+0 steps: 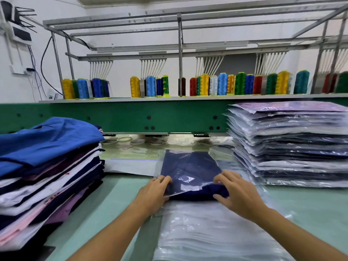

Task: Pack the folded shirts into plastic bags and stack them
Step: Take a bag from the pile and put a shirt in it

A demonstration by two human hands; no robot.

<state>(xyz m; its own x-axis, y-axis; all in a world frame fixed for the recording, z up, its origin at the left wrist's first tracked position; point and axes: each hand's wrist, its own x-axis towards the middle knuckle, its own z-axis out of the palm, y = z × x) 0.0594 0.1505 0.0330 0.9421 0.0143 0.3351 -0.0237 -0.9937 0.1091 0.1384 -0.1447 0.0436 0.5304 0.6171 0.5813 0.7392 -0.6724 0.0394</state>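
A folded navy shirt (190,166) lies in the middle of the table, most of it inside a clear plastic bag (188,178) whose mouth faces me. My left hand (153,193) grips the bag's open edge at the shirt's near left corner. At the near right corner my right hand (237,193) pinches the bag's edge, thumb below and fingers on top. A pile of empty clear bags (211,234) lies in front of me under my wrists. Unpacked folded shirts (47,166) are stacked at the left. Bagged shirts (293,146) are stacked at the right.
A green machine beam (122,117) runs across the back of the pale green table (116,194). Above it stands a shelf of coloured thread cones (222,84) under a metal frame. White hoops (122,139) lie under the beam.
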